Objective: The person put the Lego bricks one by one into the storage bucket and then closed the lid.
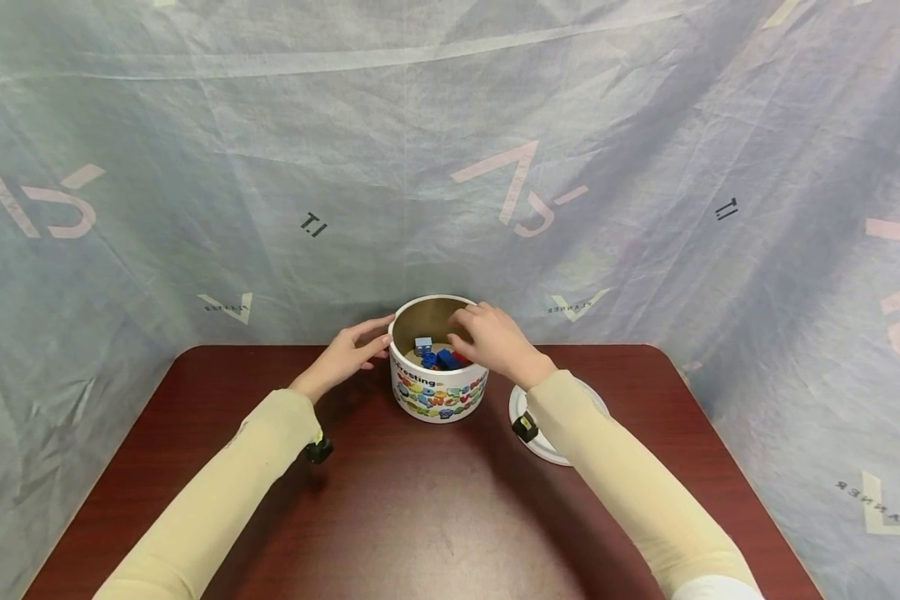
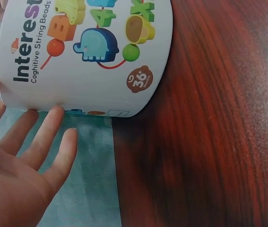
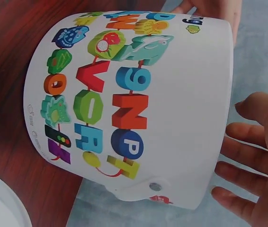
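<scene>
A round white tub [image 1: 438,392], printed with colourful string beads, stands upright near the table's back edge. Inside it lie a light blue block [image 1: 423,345], dark blue pieces [image 1: 446,360] and a red piece [image 1: 461,357] partly hidden by the right hand. My left hand [image 1: 347,354] rests at the tub's left side, its fingers [image 2: 51,130] fairly straight against the wall and rim. Over the right part of the opening reaches my right hand [image 1: 495,337], fingers [image 3: 240,177] slightly bent toward the inside. Nothing shows between them, though the fingertips are partly hidden.
A white round lid [image 1: 547,446] lies on the table to the right of the tub, partly under the right forearm. The dark red wooden table [image 1: 420,517] extends toward me. Grey sheeting [image 1: 360,167] hangs behind and along both sides.
</scene>
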### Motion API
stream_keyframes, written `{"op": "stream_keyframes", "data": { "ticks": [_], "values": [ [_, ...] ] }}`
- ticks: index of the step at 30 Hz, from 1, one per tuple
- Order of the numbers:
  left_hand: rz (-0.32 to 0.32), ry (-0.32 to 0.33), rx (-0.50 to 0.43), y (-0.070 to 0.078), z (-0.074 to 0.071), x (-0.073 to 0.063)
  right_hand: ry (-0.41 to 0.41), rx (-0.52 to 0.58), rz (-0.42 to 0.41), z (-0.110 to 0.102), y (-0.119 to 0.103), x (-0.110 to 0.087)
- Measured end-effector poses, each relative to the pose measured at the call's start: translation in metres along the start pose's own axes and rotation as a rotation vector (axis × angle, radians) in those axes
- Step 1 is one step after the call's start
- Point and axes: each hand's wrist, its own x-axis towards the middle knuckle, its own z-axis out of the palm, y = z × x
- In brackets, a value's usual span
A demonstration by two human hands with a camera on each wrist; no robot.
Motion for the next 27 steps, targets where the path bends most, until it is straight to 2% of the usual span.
{"op": "stream_keyframes", "data": {
  "ticks": [7,13,19,24,27],
  "values": [
    [-0.005,0.003,0.012,-0.003,0.000,-0.001,0.050,0.067,-0.019,-0.004,0.002,-0.019],
    [0.030,0.027,0.027,-0.002,0.003,-0.002,0.114,0.072,-0.058,-0.007,0.011,-0.037],
    [0.086,0.116,0.095,0.005,0.011,-0.010,0.142,0.076,-0.043,-0.010,0.023,-0.062],
    [0.145,0.226,0.189,0.012,0.018,-0.020,0.146,0.070,-0.006,-0.012,0.035,-0.083],
    [0.181,0.294,0.192,0.019,0.022,-0.026,0.143,0.071,0.026,-0.012,0.043,-0.095]
  ]
}}
